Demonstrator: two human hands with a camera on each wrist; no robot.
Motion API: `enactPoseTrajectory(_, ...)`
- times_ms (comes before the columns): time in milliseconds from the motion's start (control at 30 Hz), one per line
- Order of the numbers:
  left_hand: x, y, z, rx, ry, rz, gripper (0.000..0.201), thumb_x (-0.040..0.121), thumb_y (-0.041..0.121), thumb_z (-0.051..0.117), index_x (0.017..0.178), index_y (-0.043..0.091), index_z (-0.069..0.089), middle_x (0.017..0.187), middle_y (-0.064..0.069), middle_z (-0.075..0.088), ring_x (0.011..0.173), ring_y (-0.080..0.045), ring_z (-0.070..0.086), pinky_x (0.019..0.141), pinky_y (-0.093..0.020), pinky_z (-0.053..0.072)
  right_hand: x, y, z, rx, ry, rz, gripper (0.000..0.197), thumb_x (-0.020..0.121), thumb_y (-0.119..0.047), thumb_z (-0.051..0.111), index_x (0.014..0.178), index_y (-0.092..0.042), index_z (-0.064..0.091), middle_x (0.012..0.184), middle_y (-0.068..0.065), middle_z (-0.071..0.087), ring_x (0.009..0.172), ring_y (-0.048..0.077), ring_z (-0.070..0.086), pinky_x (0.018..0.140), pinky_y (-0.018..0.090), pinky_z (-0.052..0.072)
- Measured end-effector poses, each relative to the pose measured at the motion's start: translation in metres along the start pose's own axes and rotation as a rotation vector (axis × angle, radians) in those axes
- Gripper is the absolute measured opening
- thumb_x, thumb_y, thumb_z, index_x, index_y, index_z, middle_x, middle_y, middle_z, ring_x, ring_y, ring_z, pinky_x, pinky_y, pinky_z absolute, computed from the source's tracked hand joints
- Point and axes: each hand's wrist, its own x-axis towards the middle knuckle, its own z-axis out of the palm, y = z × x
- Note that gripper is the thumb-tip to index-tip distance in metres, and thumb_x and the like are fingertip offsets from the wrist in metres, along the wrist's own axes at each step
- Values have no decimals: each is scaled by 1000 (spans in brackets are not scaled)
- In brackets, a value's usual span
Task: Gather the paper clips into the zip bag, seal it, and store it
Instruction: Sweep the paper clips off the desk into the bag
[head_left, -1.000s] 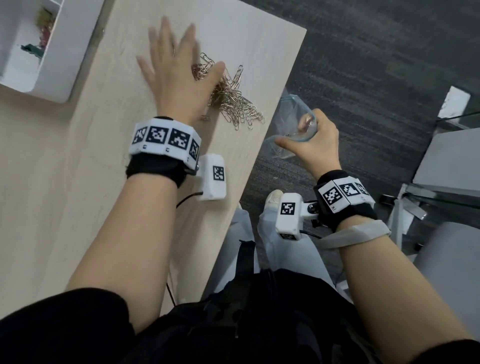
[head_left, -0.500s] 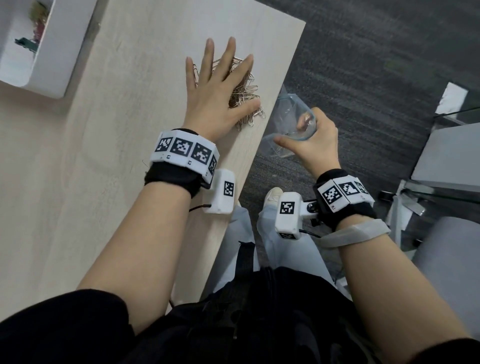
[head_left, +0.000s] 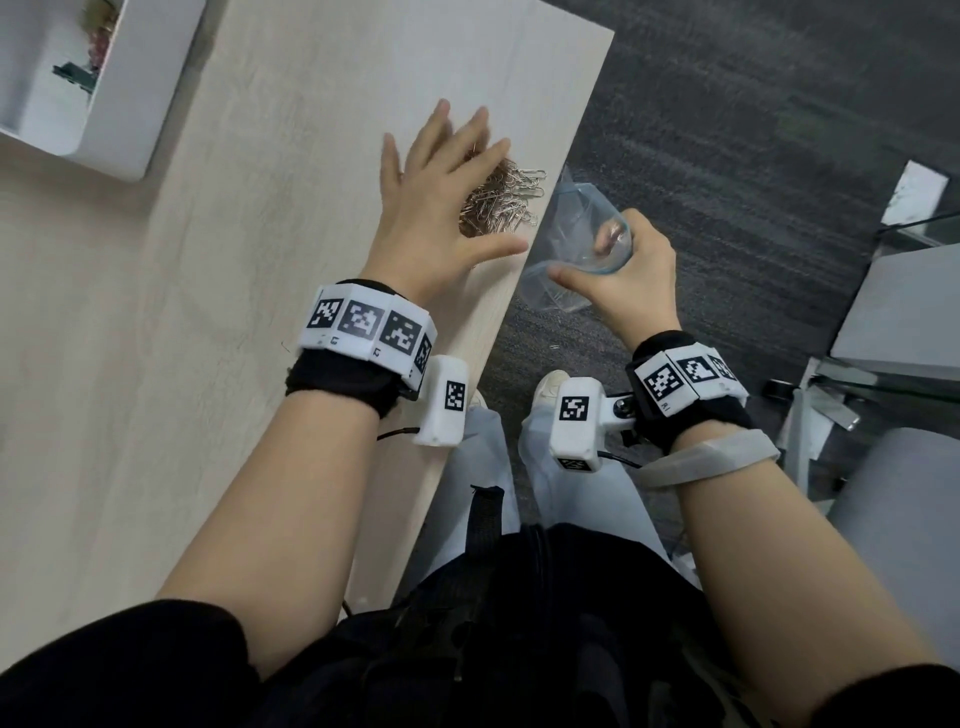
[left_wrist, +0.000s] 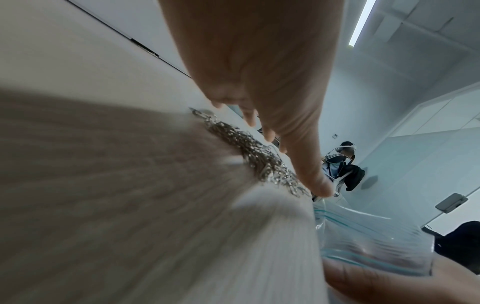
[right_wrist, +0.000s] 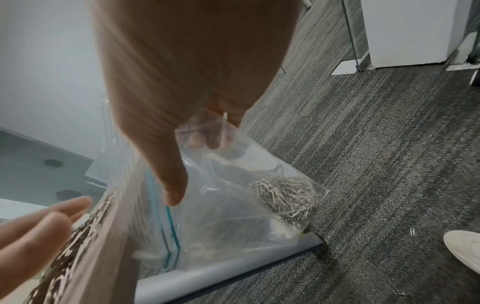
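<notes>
Light wooden table (head_left: 208, 364) over dark grey carpet (head_left: 753, 130); white walls (left_wrist: 389, 92).

Left hand (head_left: 436, 208) flat, fingers spread; right hand (head_left: 631, 278) curled, gripping.

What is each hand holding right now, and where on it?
Right hand grips the zip bag at its open mouth. Left hand, fingers straight, holds nothing.

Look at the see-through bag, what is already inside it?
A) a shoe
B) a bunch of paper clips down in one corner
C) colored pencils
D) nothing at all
B: the right wrist view shows a clump of paper clips sitting in the bottom corner of the zip bag that the right hand holds beside the table edge.
</notes>
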Motion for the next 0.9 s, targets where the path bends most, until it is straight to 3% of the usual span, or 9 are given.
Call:
enactPoseTrajectory(67,0,2,-2,76,-19,-14,85,66,58,68,140,32,35,156,7,15,145,-21,0,111,-57,-8,0,0,0,3,-2,0,52,59,-20,88,64,-26,36,67,-13,48,62,0,43,51,11,33)
enactPoseTrajectory(133,3,4,-3,98,-48,2,81,65,56,71,136,34,40,153,9,21,143,-22,8,112,-55,-3,0,1,0,-3,-1,-3,53,58,-20,88,64,-27,36,68,-13,49,61,-3,43,51,10,32)
enactPoseTrajectory(233,8,7,-3,85,-21,57,64,67,53,71,126,37,52,139,11,39,133,-22,24,105,-41,10,0,1,1,-17,-5,-5,52,58,-21,88,64,-27,36,69,-13,49,61,-3,43,52,10,33)
enactPoseTrajectory(333,9,11,-3,12,16,71,48,67,47,73,112,36,63,125,10,50,123,-21,34,92,-30,12,0,0,0,-26,-9,-7,52,58,-21,87,64,-28,36,69,-14,49,60,-5,44,52,11,33)
enactPoseTrajectory(633,10,20,5,-77,23,82,30,70,30,75,100,23,72,107,-3,61,103,-27,47,88,-33,35,1,0,0,-39,-2,-13,52,58,-24,88,64,-30,36,68,-14,48,60,-1,42,53,12,32)
enactPoseTrajectory(700,9,22,6,-71,22,91,32,70,31,74,101,23,72,108,-3,61,104,-28,47,88,-33,33,1,1,0,-34,2,-12,52,58,-24,88,64,-30,36,67,-15,48,59,-3,42,53,12,33)
enactPoseTrajectory(767,7,21,3,-33,58,85,36,68,38,74,103,29,70,112,3,60,111,-26,45,88,-31,23,1,2,1,-25,5,-15,52,57,-25,88,64,-30,37,67,-15,49,59,-2,42,53,12,32)
enactPoseTrajectory(900,-2,16,-11,29,18,-37,63,59,54,75,118,40,58,136,13,43,129,-21,27,98,-37,16,-1,0,2,-22,1,-9,52,58,-25,88,64,-29,37,67,-15,48,58,-5,42,54,11,32)
